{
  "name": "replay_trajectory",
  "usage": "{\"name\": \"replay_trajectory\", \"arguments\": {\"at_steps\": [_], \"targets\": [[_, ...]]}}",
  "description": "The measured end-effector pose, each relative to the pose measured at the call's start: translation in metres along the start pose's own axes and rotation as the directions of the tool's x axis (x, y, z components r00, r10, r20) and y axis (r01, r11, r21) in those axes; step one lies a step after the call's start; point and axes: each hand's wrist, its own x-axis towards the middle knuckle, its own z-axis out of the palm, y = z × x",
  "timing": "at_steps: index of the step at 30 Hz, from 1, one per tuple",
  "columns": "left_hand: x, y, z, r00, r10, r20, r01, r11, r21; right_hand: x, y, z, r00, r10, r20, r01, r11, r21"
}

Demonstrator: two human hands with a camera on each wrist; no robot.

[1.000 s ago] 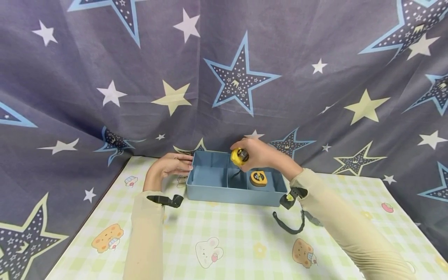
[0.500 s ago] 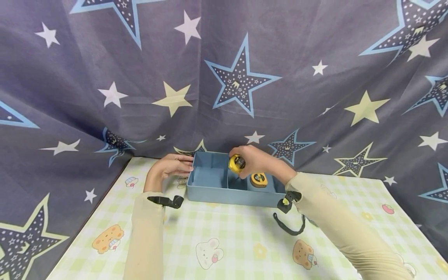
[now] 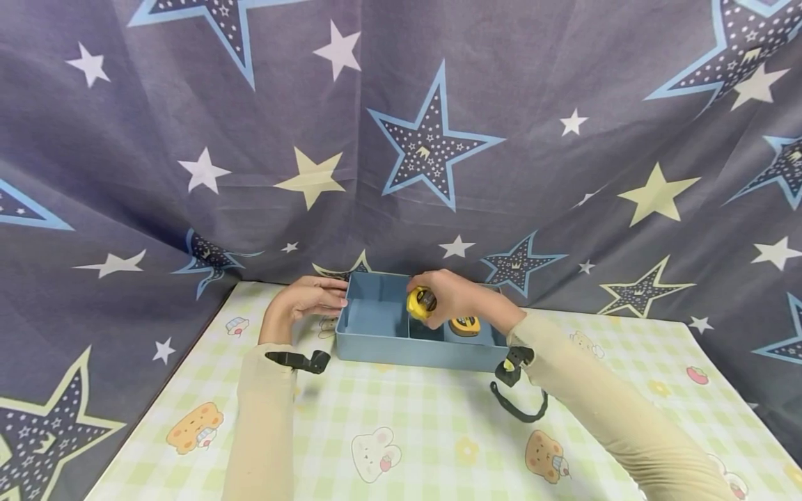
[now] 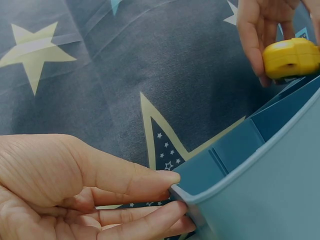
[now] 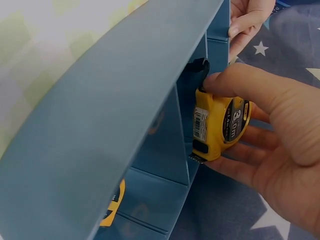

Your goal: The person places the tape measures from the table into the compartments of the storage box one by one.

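In the head view, a blue divided storage box [image 3: 388,350] stands toward the back of the table. My right hand [image 3: 452,298] grips a yellow tape measure [image 3: 420,303] over the middle of the box, around its narrow compartment. The right wrist view shows the tape measure's black label and a black strap at its top, with my thumb on one end and fingers on the other. A second yellow tape measure [image 3: 465,326] lies in the right compartment, partly covered by my right hand. My left hand [image 3: 311,298] touches the left end, thumb tip at the rim corner [image 4: 187,196], fingers against the outside.
A checked tablecloth [image 3: 326,431] with cartoon prints covers the table. Directly behind the box hangs a dark star-patterned curtain [image 3: 301,229]. A black strap loop [image 3: 520,412] hangs below the right wrist camera [image 3: 510,369].
My right hand has lowered the tape measure and shifted it slightly left, toward the divider. My left hand stays at the box's left end.
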Motion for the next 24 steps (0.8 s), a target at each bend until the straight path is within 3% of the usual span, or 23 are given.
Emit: {"name": "replay_trajectory", "arguments": {"at_steps": [14, 24], "targets": [[-0.0003, 0.0012, -0.0001, 1.000, -0.006, 0.001, 0.006, 1.000, 0.013, -0.0021, 0.0053, 0.0051, 0.999, -0.038, 0.016, 0.039, 0.999, -0.022], [0.0005, 0.0017, 0.0008, 1.000, 0.005, 0.009, -0.005, 1.000, -0.014, 0.0015, 0.0070, 0.0061, 0.997, -0.065, 0.035, 0.069, 0.991, -0.113]]}}
